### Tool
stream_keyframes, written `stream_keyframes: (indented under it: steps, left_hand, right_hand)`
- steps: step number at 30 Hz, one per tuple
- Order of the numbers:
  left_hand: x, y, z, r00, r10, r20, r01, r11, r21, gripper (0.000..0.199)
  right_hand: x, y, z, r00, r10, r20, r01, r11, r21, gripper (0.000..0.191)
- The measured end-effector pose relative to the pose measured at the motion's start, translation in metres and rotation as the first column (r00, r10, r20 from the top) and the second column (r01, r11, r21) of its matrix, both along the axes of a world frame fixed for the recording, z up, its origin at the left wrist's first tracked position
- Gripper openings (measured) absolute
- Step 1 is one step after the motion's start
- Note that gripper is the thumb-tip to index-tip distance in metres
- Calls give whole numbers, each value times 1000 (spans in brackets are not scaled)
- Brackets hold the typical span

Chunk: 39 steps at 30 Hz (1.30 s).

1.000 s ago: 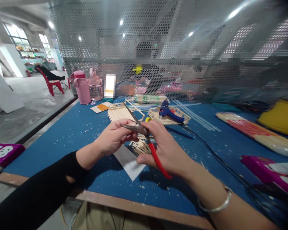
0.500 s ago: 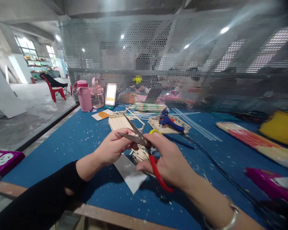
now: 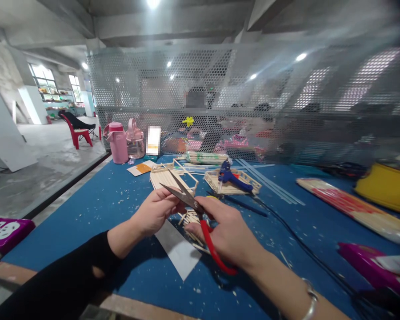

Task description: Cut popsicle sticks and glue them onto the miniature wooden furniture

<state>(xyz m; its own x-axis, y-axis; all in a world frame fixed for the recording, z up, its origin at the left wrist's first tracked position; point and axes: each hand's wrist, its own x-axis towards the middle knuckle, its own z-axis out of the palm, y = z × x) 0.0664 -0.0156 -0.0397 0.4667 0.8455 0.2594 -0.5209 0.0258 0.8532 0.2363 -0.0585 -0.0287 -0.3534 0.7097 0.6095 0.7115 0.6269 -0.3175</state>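
My right hand [image 3: 230, 231] grips a pair of scissors [image 3: 210, 251] with red handles, its dark blades pointing away to the left and slightly apart. The blades lie over the fingers of my left hand [image 3: 153, 211], which are pinched together; whatever they hold is hidden. Below the hands, a pile of short wooden sticks [image 3: 190, 218] lies beside a white sheet of paper [image 3: 183, 262]. Just beyond stands a small wooden-stick structure [image 3: 165, 180] with a slatted base. To its right, a blue glue gun [image 3: 238, 181] rests on a second stick-built tray [image 3: 213, 180].
Translucent strips [image 3: 270, 182] and a bagged bundle of sticks [image 3: 350, 204] lie on the blue table [image 3: 96, 213]. A black cable [image 3: 300, 235] crosses the right side. Pink bottles [image 3: 119, 146] stand at the back left, before a perforated screen [image 3: 126, 98]. Someone sits behind it.
The scissor blades have closed partway, their gap now narrower. Both hands keep nearly the same place, and the camera view has tilted slightly upward.
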Motion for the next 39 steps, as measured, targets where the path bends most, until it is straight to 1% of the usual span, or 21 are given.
stream_keyframes:
  steps: [5,10,13,15,18,21,24,27,33,39]
  left_hand:
    - [0,1,0,999,31,-20,-32,999,-36,40]
    - [0,-2,6,1000,29,-2,-29,999,-42,39]
    - [1,-3,7,1000,16,10,-15,999,-36,39]
    - [1,-4,6,1000,8,15,-8,999,-35,38]
    - [1,-5,6,1000,-4,26,6,999,-47,35]
    - [1,-7,6,999,-43,24,44,997,-56,31]
    - [1,-8,5,998,-64,-7,63,996,-55,32]
    - [1,-8,4,998,-51,-24,50,998,-34,34]
    - [-1,-8,6,998,-19,-65,20,999,28,35]
    - [-1,-11,9,998,-56,-26,56,998,-2,35]
  right_hand:
    - [-1,1,-1,998,27,-54,-29,998,-49,35]
    - [-9,-1,0,972,74,-224,-120,973,-198,33]
    - [-9,0,1,952,69,-300,-141,964,-227,36]
    - [-6,1,1,955,74,-288,-133,972,-192,41]
    - [-1,4,0,980,70,-185,-92,989,-118,50]
    - [0,3,-1,992,74,-102,-82,993,-85,52]
    - [-2,2,-1,993,86,-78,-91,994,-57,53]
    - [-3,1,0,993,90,-74,-93,995,-36,54]
    - [-4,0,2,994,85,-62,-87,995,-41,56]
    - [-6,-1,1,978,157,-138,-174,977,-120,66]
